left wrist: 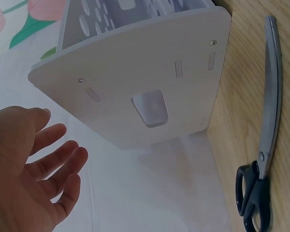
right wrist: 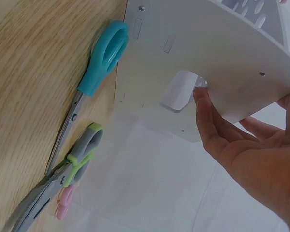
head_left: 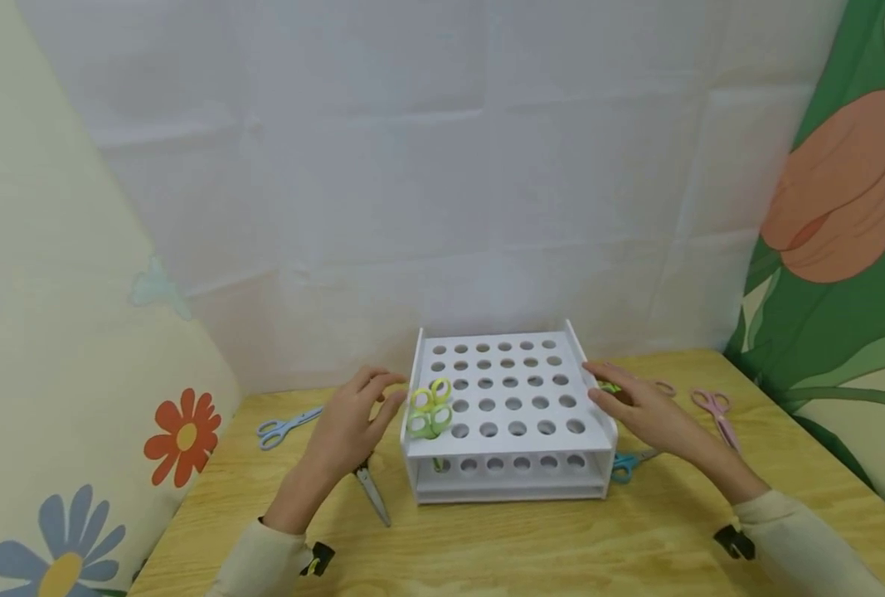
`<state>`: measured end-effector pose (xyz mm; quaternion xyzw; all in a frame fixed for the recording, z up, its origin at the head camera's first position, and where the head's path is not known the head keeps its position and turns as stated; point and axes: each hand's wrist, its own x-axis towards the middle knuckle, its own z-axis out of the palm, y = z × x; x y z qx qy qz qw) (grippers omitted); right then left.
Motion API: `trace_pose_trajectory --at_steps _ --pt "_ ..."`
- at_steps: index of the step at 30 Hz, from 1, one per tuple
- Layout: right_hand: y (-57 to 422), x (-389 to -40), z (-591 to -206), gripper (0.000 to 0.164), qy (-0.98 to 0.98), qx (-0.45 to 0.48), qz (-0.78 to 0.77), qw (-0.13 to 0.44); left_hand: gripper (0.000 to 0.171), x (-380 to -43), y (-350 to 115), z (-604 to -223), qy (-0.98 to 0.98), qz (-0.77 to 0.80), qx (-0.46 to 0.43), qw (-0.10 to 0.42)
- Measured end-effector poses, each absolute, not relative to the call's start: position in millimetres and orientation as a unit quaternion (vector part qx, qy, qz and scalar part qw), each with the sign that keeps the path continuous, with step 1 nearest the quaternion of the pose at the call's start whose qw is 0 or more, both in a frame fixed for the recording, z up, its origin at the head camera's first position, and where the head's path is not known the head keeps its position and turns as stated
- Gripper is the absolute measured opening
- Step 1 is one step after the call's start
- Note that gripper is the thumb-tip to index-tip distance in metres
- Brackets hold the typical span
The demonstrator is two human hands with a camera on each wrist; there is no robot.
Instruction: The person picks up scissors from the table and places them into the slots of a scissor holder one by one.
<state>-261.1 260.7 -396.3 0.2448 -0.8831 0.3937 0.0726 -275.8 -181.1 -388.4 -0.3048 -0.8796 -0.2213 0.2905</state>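
Head view: the white perforated rack (head_left: pixel 499 394) stands on the worktop (head_left: pixel 532 547), left hand (head_left: pixel 348 419) loosely spread, empty, just left of it, nearer right hand (head_left: pixel 639 406) touching its right panel (right wrist: pixel 152 63), fingers relaxed.

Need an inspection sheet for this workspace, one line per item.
Surface: wooden table, wood-grain top.
Job's things: white rack with rows of round holes; yellow-handled scissors and green-handled scissors stand in its left column, handles up. Lying on the table: light blue scissors and black-handled scissors to its left; teal scissors, green-and-grey scissors and pink scissors to its right.
Clutter: nothing seen besides scissors.
Hands: left hand beside the rack, not holding it; right hand touching the rack's right side, a fingertip at the cutout.
Cables: nothing seen.
Surroundings: white backdrop behind, floral panels both sides.
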Motion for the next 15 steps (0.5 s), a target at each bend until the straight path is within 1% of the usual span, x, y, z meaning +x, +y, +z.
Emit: trace_pose_trajectory --at_steps 4,7,15 --pt "260 -260 -395 0.054 -0.883 0.245 0.394 0.071 0.029 -271 -188 -389 -0.885 -0.208 -0.3 0.289" --pt "261 -260 -394 0.054 -0.883 0.245 0.393 0.073 0.029 -266 -196 -391 -0.892 -0.203 -0.293 0.278" --pt "261 -262 -397 0.057 -0.884 0.24 0.394 0.071 0.028 -255 -234 -405 -0.926 -0.192 -0.239 0.221"
